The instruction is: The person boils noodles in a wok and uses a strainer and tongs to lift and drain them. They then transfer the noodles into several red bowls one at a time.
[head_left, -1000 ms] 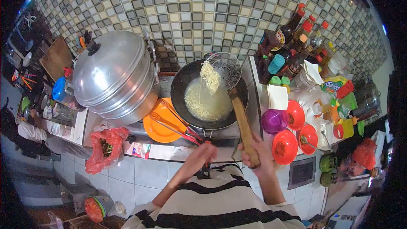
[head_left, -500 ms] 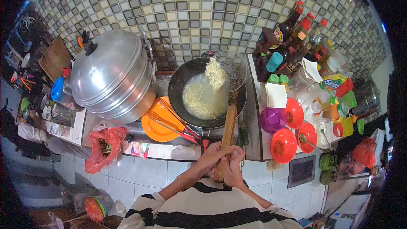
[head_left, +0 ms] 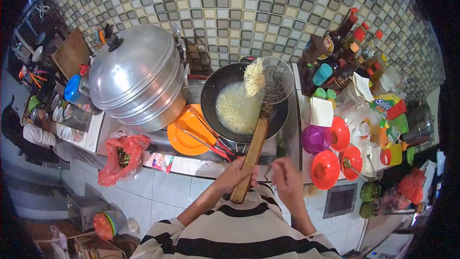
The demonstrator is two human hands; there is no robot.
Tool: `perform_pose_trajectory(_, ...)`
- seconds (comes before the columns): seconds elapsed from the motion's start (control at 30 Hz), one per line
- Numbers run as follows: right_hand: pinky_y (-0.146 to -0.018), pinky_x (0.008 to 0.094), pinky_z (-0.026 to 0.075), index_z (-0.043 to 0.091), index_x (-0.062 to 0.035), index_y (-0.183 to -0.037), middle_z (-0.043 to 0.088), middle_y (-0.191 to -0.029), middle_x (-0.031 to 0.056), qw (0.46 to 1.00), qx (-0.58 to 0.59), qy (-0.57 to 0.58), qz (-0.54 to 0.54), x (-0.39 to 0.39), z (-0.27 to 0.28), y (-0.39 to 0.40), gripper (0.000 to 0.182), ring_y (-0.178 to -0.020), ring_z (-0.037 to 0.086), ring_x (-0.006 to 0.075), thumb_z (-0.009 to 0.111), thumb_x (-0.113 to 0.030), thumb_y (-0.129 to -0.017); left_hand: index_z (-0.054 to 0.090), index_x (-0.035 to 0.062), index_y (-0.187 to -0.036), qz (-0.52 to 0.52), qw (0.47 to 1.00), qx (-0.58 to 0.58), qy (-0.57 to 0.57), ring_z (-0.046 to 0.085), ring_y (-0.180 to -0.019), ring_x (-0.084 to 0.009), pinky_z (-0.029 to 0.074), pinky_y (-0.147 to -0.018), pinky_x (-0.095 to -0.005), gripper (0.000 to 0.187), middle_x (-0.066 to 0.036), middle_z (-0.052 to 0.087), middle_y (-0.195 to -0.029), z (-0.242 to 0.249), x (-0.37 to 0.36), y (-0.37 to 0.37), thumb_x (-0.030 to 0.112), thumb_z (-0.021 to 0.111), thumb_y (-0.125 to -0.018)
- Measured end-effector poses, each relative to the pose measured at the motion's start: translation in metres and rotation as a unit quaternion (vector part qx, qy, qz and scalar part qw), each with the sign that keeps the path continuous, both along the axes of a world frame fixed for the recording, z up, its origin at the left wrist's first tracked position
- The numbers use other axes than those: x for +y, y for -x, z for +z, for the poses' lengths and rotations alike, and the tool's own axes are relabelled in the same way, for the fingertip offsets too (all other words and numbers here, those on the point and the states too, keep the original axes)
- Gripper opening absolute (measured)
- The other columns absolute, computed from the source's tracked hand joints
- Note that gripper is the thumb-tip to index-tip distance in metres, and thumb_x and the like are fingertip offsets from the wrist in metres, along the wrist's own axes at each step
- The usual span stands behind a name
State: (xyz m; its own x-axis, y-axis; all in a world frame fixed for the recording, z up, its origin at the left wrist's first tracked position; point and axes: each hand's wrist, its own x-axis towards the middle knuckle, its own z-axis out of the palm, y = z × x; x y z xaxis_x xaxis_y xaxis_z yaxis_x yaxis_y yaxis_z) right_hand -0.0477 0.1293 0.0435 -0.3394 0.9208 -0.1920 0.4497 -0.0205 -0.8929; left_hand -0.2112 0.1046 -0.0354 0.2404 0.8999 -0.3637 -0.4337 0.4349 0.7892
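Note:
My left hand [head_left: 235,173] is closed around the long wooden handle [head_left: 254,156] of a wire strainer [head_left: 276,80]. The strainer's round mesh is over the right side of a black wok [head_left: 207,108], with a clump of pale noodles [head_left: 254,77] at its left edge. More noodles [head_left: 235,115] lie in the cloudy liquid in the wok. To the right of the handle, apart from it, is my right hand [head_left: 287,177]; it holds nothing, its fingers loosely bent and slightly blurred.
A large aluminium steamer [head_left: 139,72] stands left of the wok. Metal tongs [head_left: 203,136] lie across an orange plate [head_left: 187,141]. Red bowls [head_left: 325,169], a purple bowl [head_left: 314,139] and sauce bottles [head_left: 342,31] stand on the right. Another person's sleeve [head_left: 38,135] shows at far left.
My right hand has let go of the wooden handle and moved to the right. My left hand still grips it. The whole view has shifted slightly.

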Motion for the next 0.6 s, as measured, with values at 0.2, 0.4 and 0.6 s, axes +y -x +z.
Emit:
perform_pose_trajectory(0.2,-0.064,0.0371,0.048,0.058,0.0009,-0.087,0.06,-0.09,0.018,0.772,-0.079,-0.459,0.433,0.023,-0.005,0.117,0.022,-0.077,0.061,0.0296,0.055,-0.018,-0.077,0.041,0.0028,-0.115,0.0,0.999,-0.006,-0.039,0.051,-0.093,-0.0147,0.042,-0.079,-0.0281,0.039,-0.006,0.05,-0.101,-0.014,-0.012,0.006,0.02,0.056,-0.084)
perform_pose_trajectory(0.4,-0.048,0.0381,0.048,0.065,-0.0071,-0.09,0.063,-0.092,0.0138,0.704,-0.533,-0.07,0.465,0.018,-0.064,0.231,0.023,-0.074,0.062,0.0229,0.062,-0.01,-0.067,0.034,0.0021,-0.126,0.049,0.989,0.036,-0.137,0.041,-0.112,-0.018,0.033,-0.094,-0.0323,0.051,-0.008,0.041,-0.122,-0.003,-0.044,-0.007,0.018,0.056,-0.083)
perform_pose_trajectory(0.6,-0.042,0.0324,0.048,0.066,-0.0106,-0.09,0.065,-0.08,0.0045,0.629,-0.65,-0.094,0.417,0.028,-0.206,0.263,0.028,-0.07,0.062,0.0193,0.067,-0.012,-0.062,0.037,0.0034,-0.121,0.057,0.989,0.016,-0.132,0.044,-0.107,-0.0164,0.037,-0.089,-0.0328,0.046,-0.007,0.045,-0.118,-0.012,-0.048,-0.008,0.02,0.057,-0.083)
